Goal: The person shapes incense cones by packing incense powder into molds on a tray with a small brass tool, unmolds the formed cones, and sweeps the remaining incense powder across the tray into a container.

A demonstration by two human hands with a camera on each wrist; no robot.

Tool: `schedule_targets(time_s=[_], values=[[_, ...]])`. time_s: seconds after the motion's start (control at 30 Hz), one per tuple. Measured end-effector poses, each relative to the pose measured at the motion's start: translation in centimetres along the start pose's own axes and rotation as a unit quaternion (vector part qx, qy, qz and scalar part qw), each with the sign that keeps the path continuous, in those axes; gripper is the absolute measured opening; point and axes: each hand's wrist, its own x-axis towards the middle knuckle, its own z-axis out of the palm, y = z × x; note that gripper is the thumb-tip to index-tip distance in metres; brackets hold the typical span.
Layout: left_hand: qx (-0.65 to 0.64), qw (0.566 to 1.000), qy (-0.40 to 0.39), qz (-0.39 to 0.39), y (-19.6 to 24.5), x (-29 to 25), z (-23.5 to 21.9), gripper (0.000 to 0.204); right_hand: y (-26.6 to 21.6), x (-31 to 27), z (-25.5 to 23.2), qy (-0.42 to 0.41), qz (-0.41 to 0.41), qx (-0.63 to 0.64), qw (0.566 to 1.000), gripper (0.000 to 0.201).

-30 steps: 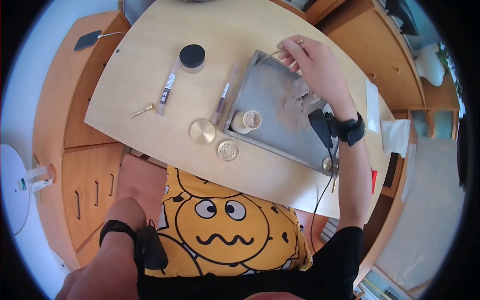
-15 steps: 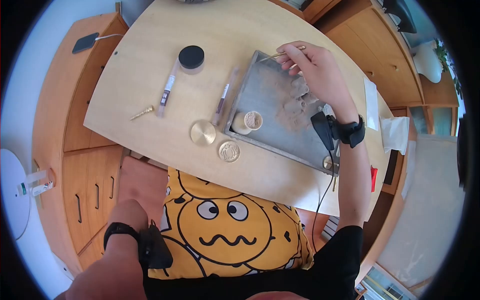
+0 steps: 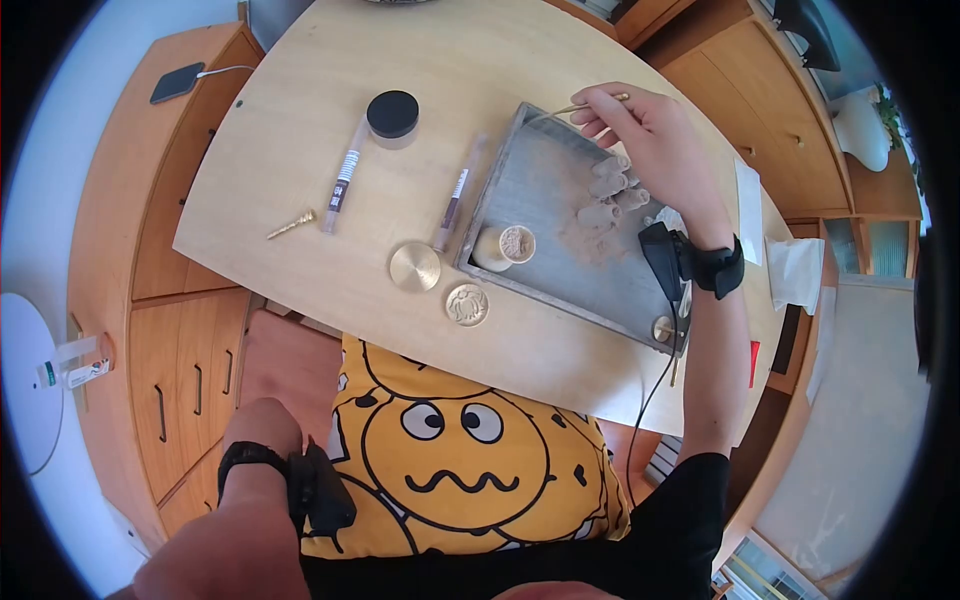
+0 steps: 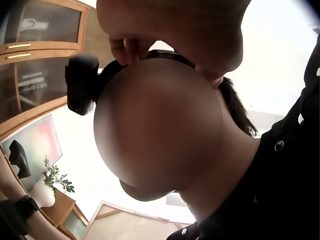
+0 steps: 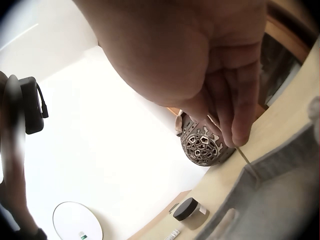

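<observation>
Nearest, the left hand (image 4: 170, 25) is raised against the person's head (image 4: 157, 125), fingertips touching it; whether it grips anything, I cannot tell. On the near side of the worktop (image 3: 300, 130) lie a plain brass disc (image 3: 415, 267) and a patterned brass disc (image 3: 467, 305). Beyond, a pot of powder (image 3: 515, 245) stands in the near left corner of the grey tray (image 3: 535, 190), grey cones (image 3: 600, 215) clustered farther right. The right hand (image 3: 648, 128) pinches a thin brass rod (image 5: 243, 155), fingers bent close together, its far end inside the tray's far left corner.
</observation>
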Motion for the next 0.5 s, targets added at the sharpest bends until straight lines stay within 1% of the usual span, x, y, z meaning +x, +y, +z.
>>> schedule_targets(time_s=[0.1, 0.17, 0.23, 0.3, 0.33, 0.4, 0.5], values=[[0.023, 0.999, 0.039, 0.012, -0.3, -0.7, 0.8, 0.058, 1.1, -0.3, -0.6, -0.012, 0.014, 0.023, 1.0, 0.033], [0.037, 0.997, 0.065, 0.008, 0.0, -1.3, 1.5, 0.058, 1.3, -0.8, -1.9, -0.032, 0.015, 0.01, 0.999, 0.033], [0.031, 0.997, 0.07, 0.005, 0.0, -1.5, 1.5, 0.057, 1.3, -1.2, -2.9, -0.04, 0.015, 0.002, 0.999, 0.033], [0.018, 0.998, 0.068, 0.007, -0.3, -1.5, 1.6, 0.057, 1.3, -1.6, -3.7, -0.066, 0.054, -0.011, 0.996, 0.033], [0.01, 0.998, 0.064, 0.008, -0.5, -1.3, 1.6, 0.057, 1.1, -1.6, -3.7, -0.063, 0.056, -0.01, 0.996, 0.033], [-0.007, 0.999, 0.052, 0.008, -0.9, -0.9, 1.5, 0.057, 0.5, -1.4, -2.6, -0.009, 0.004, -0.008, 1.0, 0.033], [-0.023, 0.999, 0.04, 0.009, -1.2, -0.7, 1.4, 0.057, 0.1, -0.9, -1.0, 0.013, 0.007, -0.008, 1.0, 0.033]])
